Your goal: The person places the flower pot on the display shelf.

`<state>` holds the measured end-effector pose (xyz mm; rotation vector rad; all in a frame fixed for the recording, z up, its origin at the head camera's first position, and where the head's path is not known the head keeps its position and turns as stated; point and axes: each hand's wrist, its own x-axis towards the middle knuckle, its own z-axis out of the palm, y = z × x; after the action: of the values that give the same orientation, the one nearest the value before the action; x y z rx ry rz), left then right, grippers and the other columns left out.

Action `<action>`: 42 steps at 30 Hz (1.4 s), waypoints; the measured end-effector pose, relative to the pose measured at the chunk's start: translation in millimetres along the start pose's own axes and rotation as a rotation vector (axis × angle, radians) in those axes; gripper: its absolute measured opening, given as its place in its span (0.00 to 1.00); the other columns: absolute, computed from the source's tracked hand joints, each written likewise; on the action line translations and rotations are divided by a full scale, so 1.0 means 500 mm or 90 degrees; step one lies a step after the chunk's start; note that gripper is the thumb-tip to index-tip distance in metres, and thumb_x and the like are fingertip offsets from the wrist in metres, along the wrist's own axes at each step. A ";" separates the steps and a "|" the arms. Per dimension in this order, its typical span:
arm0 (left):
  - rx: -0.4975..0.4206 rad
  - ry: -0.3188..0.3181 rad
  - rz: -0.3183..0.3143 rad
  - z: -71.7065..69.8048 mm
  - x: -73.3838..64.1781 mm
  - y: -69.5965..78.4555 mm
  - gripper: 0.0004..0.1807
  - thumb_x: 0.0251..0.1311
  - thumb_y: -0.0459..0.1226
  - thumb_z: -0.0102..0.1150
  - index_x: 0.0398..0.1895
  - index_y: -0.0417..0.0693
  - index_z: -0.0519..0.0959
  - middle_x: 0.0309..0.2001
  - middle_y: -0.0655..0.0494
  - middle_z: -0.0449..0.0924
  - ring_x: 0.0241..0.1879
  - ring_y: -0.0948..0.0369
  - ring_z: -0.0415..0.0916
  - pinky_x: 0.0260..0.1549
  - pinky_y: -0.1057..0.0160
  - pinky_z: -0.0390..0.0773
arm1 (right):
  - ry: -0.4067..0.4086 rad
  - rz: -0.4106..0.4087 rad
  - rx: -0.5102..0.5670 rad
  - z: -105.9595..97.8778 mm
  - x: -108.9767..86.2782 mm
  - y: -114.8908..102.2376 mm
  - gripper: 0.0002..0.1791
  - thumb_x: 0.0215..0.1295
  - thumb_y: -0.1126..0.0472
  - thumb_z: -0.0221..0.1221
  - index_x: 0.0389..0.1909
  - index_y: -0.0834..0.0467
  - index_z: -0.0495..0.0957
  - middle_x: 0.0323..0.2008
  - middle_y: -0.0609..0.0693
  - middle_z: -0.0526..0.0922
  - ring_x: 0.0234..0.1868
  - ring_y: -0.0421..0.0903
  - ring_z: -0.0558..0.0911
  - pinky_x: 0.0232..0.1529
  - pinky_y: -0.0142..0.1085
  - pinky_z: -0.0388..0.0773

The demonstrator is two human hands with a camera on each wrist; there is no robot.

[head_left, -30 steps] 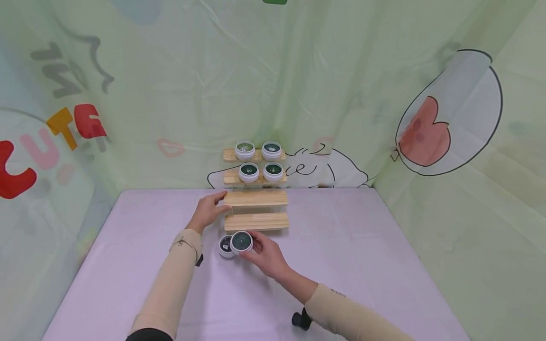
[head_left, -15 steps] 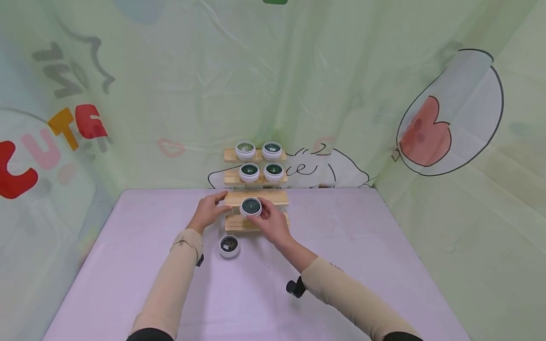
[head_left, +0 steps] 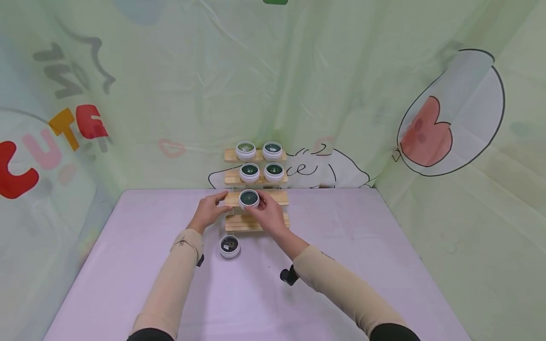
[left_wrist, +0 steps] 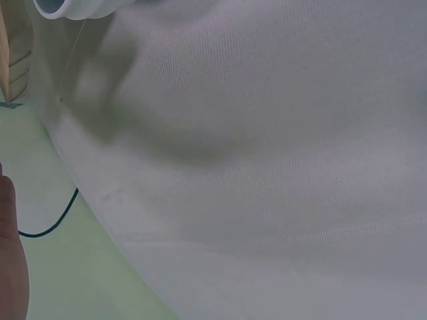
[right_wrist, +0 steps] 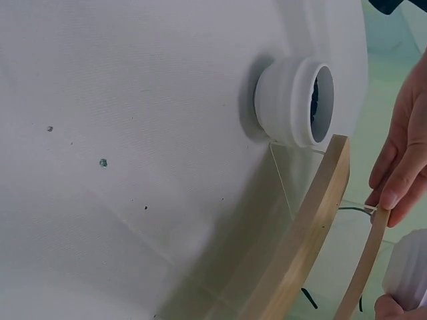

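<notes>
In the head view, a tiered wooden stand (head_left: 275, 197) with clear supports stands at the table's back edge. My left hand (head_left: 208, 211) grips the left end of its second shelf from the bottom; the right wrist view shows the thumb against that board's end. My right hand (head_left: 272, 217) holds a small white round jar (head_left: 249, 199) with dark green contents at the left part of this shelf. Whether the jar touches the board I cannot tell. Another white jar (head_left: 230, 246), dark inside, sits on the table before the bottom shelf (head_left: 243, 223).
Two jars stand on the top shelf, among them one with light green contents (head_left: 245, 149). Two more, one of them dark green (head_left: 249, 172), stand on the shelf below. A pale cloth covers the table (head_left: 341, 255). Printed curtains (head_left: 204, 104) hang behind and beside it.
My right hand has lifted the dark green jar from beside the other jar on the table, up and away to the second shelf from the bottom. My left hand has stayed in place.
</notes>
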<state>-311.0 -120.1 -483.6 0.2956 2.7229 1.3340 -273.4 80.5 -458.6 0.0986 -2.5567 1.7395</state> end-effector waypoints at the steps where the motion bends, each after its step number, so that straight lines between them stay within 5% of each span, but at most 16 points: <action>1: 0.002 0.000 0.001 0.000 0.000 0.000 0.36 0.61 0.40 0.66 0.70 0.39 0.65 0.66 0.41 0.69 0.65 0.43 0.66 0.65 0.50 0.70 | 0.000 0.000 0.001 0.002 0.002 0.002 0.33 0.58 0.63 0.70 0.64 0.61 0.71 0.62 0.57 0.75 0.64 0.48 0.74 0.62 0.34 0.74; 23: -0.004 -0.001 -0.007 0.000 0.000 0.003 0.35 0.62 0.39 0.65 0.70 0.38 0.65 0.66 0.40 0.69 0.66 0.44 0.66 0.65 0.51 0.69 | 0.015 0.012 -0.085 0.010 0.029 0.012 0.32 0.61 0.57 0.68 0.64 0.63 0.71 0.60 0.58 0.77 0.61 0.49 0.77 0.60 0.35 0.77; 42: -0.009 0.005 -0.005 0.002 -0.001 0.005 0.35 0.61 0.39 0.66 0.70 0.38 0.65 0.65 0.40 0.70 0.66 0.47 0.66 0.66 0.52 0.68 | 0.012 0.039 -0.066 0.008 0.040 0.002 0.35 0.62 0.55 0.67 0.67 0.64 0.67 0.62 0.60 0.75 0.62 0.50 0.76 0.61 0.38 0.76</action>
<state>-309.8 -118.0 -482.4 0.2797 2.7167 1.3556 -293.5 76.8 -459.2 0.0000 -2.6579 1.6140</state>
